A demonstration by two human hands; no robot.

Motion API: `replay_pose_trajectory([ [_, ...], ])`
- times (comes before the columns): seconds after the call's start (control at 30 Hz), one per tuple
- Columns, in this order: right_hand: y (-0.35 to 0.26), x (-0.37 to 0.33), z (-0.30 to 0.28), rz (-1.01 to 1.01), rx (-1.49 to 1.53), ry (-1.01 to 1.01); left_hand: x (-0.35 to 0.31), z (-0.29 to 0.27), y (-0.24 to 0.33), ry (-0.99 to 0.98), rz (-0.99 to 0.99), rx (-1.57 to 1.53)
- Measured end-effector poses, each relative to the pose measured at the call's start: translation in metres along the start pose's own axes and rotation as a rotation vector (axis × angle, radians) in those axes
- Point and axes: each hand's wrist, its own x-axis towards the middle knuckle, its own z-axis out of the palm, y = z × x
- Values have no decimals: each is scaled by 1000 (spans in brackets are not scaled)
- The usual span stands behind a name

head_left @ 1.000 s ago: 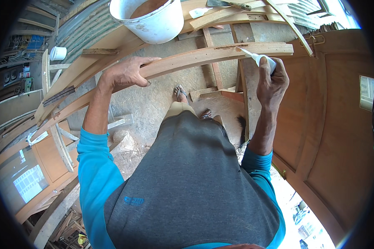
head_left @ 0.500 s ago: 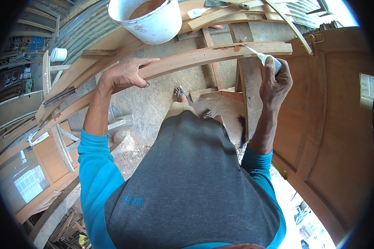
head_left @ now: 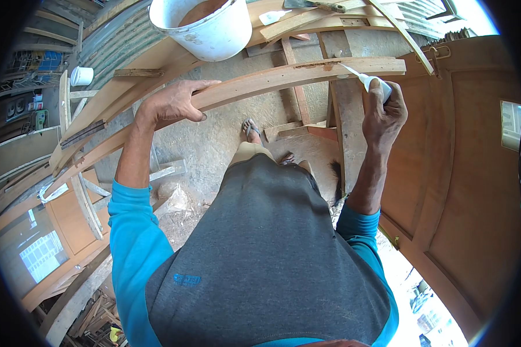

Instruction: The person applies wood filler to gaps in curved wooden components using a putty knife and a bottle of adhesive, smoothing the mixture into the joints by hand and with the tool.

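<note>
A long wooden plank (head_left: pixel 260 82) runs across in front of me, with a rough, darker brown patch on its upper edge near the right end. My left hand (head_left: pixel 173 104) grips the plank left of its middle, thumb on the near side and fingers over the top. In my right hand (head_left: pixel 386 110) is a small white squeeze bottle (head_left: pixel 371 82) with a long, thin nozzle. The nozzle points left, its tip at or just over the brown patch; whether it touches I cannot tell.
A white bucket (head_left: pixel 223 36) holding brown material stands beyond the plank. Past it lie a putty knife (head_left: pixel 315 6) and another white nozzle bottle (head_left: pixel 274 17) on boards. A brown panelled door (head_left: pixel 469 162) fills the right side. Timber offcuts lie at lower left.
</note>
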Motion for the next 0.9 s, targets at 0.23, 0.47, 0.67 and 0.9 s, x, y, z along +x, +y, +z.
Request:
replay_pose_trajectory([
  [0.23,-3,-5,-17,381,396,-28,-7,5,8,11,-55,-54],
  [0.47,1,-16,-47,583,949,-44,-22,30,17,105,-2,66],
  [0.67,13,-31,-75,593,1116,-30,-33,79,8,275,56,252],
  [0.9,21,-54,-102,594,1092,2,-36,124,-6,470,97,386],
])
